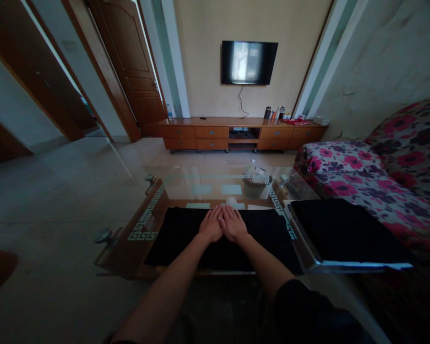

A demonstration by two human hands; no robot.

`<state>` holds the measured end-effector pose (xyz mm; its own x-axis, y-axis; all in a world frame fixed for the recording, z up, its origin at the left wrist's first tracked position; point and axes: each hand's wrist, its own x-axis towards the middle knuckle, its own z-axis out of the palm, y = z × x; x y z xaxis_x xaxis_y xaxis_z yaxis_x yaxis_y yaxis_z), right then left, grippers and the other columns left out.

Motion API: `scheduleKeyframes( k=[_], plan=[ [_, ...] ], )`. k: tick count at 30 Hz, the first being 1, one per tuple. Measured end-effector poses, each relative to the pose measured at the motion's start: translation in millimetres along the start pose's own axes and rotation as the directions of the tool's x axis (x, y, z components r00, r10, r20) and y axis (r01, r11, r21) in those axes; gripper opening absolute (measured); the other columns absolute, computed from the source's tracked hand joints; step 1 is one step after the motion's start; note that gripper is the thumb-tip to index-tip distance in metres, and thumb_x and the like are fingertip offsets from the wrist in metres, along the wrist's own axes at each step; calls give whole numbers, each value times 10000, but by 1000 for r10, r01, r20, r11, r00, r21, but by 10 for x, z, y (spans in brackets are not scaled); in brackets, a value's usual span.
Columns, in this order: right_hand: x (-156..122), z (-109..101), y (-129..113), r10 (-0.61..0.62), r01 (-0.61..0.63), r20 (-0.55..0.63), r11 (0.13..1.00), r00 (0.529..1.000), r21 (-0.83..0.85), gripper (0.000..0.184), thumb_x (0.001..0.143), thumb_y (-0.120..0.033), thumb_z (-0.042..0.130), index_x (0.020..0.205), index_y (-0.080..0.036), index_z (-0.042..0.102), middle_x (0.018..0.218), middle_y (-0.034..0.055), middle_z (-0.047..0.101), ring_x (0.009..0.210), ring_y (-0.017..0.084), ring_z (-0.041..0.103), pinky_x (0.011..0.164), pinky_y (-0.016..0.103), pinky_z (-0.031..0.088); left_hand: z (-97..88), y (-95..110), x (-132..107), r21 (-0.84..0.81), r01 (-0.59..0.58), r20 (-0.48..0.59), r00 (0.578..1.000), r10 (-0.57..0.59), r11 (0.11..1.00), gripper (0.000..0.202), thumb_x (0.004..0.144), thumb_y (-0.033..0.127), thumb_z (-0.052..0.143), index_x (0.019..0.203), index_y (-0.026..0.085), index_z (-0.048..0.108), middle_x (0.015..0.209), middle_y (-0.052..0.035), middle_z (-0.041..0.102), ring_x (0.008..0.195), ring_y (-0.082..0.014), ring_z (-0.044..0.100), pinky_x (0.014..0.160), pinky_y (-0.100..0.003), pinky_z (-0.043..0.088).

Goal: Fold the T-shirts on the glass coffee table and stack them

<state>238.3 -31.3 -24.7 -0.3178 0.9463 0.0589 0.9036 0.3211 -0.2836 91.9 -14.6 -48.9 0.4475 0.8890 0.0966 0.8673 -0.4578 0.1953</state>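
A black cloth (179, 236) lies spread flat on the glass-topped coffee table (146, 210) in front of me. My left hand (210, 224) and my right hand (232, 223) rest palm-down side by side on the cloth's far middle, thumbs touching, fingers extended and holding nothing. Another black folded cloth (340, 229) sits on a tray-like surface (361, 263) to the right of the table.
A floral sofa (372, 177) stands at the right. A small dish and odd items (254, 179) sit on the far glass. A wooden TV cabinet (236, 134) and wall TV (249, 62) stand ahead. Wooden doors (129, 67) are at the left, beside open tiled floor (50, 200).
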Motion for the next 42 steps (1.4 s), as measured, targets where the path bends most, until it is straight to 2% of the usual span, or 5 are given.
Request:
scheduleKeyframes(
  k=[8, 16, 29, 38, 42],
  plan=[
    [-160, -119, 377, 48, -48, -7, 998, 999, -49, 840, 997, -675, 155, 1618, -114, 237, 1678, 101, 142, 1558, 255, 99, 1251, 425, 49, -94, -334, -134, -4, 51, -96, 994, -51, 999, 775, 971, 604, 340, 1607, 170, 252, 1661, -88, 250, 1548, -242, 178, 1261, -406, 146],
    [-451, -298, 1123, 153, -160, -58, 978, 987, -138, 808, 997, -645, 221, 1617, -127, 241, 1680, 94, 167, 1557, 244, 99, 1251, 421, 88, -317, -1013, -528, 28, 193, -152, 971, -187, 981, 732, 986, 567, 339, 1582, 144, 302, 1645, -112, 286, 1542, -260, 201, 1254, -437, 156],
    [-614, -371, 1632, 233, -245, -81, 949, 969, -196, 796, 994, -626, 255, 1613, -126, 252, 1678, 96, 193, 1554, 259, 107, 1237, 421, 151, -472, -1474, -854, 85, 160, -140, 979, -147, 983, 703, 968, 550, 397, 1573, 198, 332, 1676, -63, 216, 1556, -234, 139, 1253, -410, 174],
    [-497, -449, 1435, 312, -377, -263, 893, 913, -247, 669, 1011, -499, 300, 1559, -121, 370, 1674, 130, 189, 1547, 277, 134, 1240, 501, 9, -555, -1279, -746, 124, 348, -346, 893, -289, 929, 543, 1014, 427, 357, 1481, 184, 489, 1615, -128, 356, 1504, -304, 294, 1231, -490, 216],
    [-540, -437, 1052, 233, -321, -321, 911, 918, -257, 626, 1027, -449, 276, 1550, -120, 383, 1679, 133, 157, 1546, 298, 130, 1229, 543, -5, -606, -974, -759, 115, 141, -314, 944, -99, 983, 486, 1034, 385, 336, 1437, 210, 543, 1558, -99, 456, 1483, -270, 344, 1239, -478, 218]
  ],
)
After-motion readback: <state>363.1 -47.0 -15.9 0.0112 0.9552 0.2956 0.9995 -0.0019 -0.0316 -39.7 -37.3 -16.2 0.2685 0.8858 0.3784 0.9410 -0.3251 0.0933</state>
